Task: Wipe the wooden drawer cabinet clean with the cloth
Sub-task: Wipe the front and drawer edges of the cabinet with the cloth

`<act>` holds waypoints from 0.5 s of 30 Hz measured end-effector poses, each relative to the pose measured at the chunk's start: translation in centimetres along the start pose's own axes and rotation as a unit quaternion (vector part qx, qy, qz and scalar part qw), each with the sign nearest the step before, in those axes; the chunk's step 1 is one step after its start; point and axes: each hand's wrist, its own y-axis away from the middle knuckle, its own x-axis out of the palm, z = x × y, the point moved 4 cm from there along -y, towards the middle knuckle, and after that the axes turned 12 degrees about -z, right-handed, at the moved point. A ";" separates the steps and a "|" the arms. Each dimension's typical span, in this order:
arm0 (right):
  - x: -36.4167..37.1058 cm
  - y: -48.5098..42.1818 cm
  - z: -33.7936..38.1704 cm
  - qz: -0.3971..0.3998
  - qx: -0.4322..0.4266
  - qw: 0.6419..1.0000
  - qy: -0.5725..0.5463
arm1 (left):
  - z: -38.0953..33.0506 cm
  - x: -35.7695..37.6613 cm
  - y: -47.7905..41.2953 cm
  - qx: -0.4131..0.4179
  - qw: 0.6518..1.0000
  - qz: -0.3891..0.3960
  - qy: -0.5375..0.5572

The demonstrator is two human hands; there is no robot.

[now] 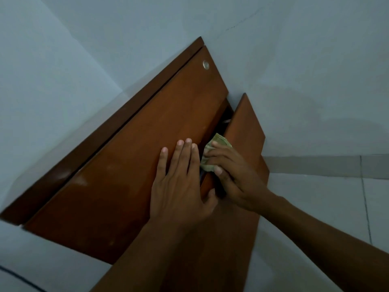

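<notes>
A reddish-brown wooden drawer cabinet (130,165) fills the middle of the head view, seen at a steep tilt. Its upper drawer front carries a small round metal lock (205,65). A lower drawer front (244,131) stands pulled out, leaving a dark gap. My left hand (179,186) lies flat on the upper drawer front, fingers spread, holding nothing. My right hand (231,178) grips a crumpled pale green cloth (212,152) pressed into the gap at the lower drawer's top edge. Part of the cloth is hidden under my fingers.
Pale grey walls (294,60) surround the cabinet. To the right lies a light tiled floor (326,207) with a grey skirting strip (315,163) along the wall. A dark cable (19,277) crosses the bottom left corner.
</notes>
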 end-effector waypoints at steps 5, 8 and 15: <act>0.2 -2.9 -4.4 -0.024 -0.054 0.998 0.031 | 0.1 0.3 -0.1 0.012 1.000 0.004 -0.021; -0.5 -5.6 -8.2 -0.116 -0.004 0.989 0.088 | 0.2 0.3 -0.3 0.024 0.999 0.012 -0.038; -0.7 -5.7 -9.4 -0.325 0.247 0.909 0.083 | 0.5 0.5 -0.3 0.034 0.997 0.025 -0.057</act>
